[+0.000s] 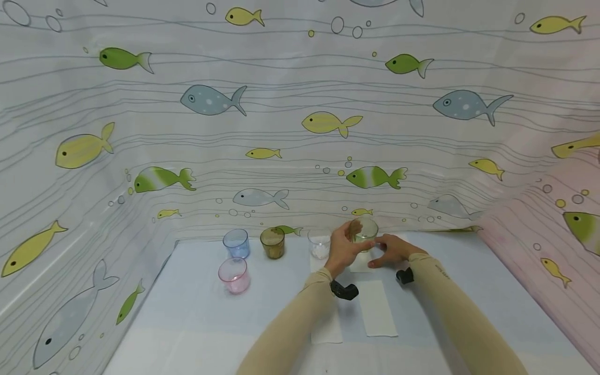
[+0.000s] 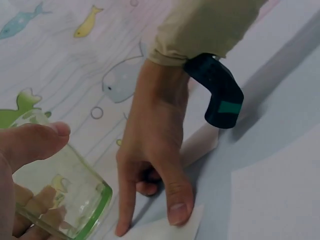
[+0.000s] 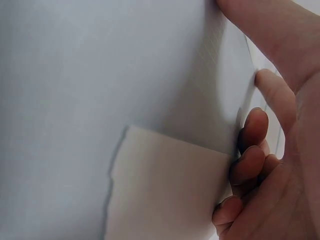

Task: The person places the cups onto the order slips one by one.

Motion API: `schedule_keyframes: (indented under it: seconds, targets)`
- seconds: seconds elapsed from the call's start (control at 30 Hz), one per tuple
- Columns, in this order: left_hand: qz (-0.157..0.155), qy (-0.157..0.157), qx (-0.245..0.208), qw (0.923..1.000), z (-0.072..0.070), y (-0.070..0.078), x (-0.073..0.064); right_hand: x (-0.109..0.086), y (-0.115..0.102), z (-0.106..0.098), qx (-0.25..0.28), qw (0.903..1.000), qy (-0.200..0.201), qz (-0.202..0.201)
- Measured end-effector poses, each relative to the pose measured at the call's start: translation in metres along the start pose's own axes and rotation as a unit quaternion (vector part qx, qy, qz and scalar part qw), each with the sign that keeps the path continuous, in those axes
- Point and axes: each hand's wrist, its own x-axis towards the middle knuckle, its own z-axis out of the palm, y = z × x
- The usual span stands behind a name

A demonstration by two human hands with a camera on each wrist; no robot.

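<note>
The green-tinted tumbler is clamped in the left grip toward the far side of the desk; the right grip is spread, touching a paper strip. Probably light, rigid, slippery and breakable, the tumbler suits a gentle hold round its wall.

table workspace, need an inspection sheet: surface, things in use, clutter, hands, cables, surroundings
surface: table with a pale covering; left paper strip and right paper strip lie on it
things in use: green-tinted glass, in hand; clear glass at the left strip's far end; paper piece near the hands
clutter: blue glass, amber glass and pink glass stand apart to the left
hands: left hand grips the green-tinted glass; right hand touches the paper piece
cables: nothing seen
surroundings: fish-print sheeting behind and at both sides
</note>
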Motion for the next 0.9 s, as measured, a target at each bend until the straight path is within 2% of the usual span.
schedule_keyframes:
  seconds: [0.23,0.53,0.9]
  targets:
    - [-0.027,0.035,0.018,0.9989,0.008,-0.017,-0.002,0.000,-0.002,-0.001,0.006,0.9999,0.006,-0.014]
    - [-0.066,0.041,0.061,0.9951,0.012,-0.036,-0.004,0.002,0.001,0.003,0.020,0.9997,0.010,-0.008]
    - [-0.057,0.038,0.086,0.9939,0.009,-0.046,0.001,0.000,0.000,-0.002,0.013,0.9995,0.003,-0.030]
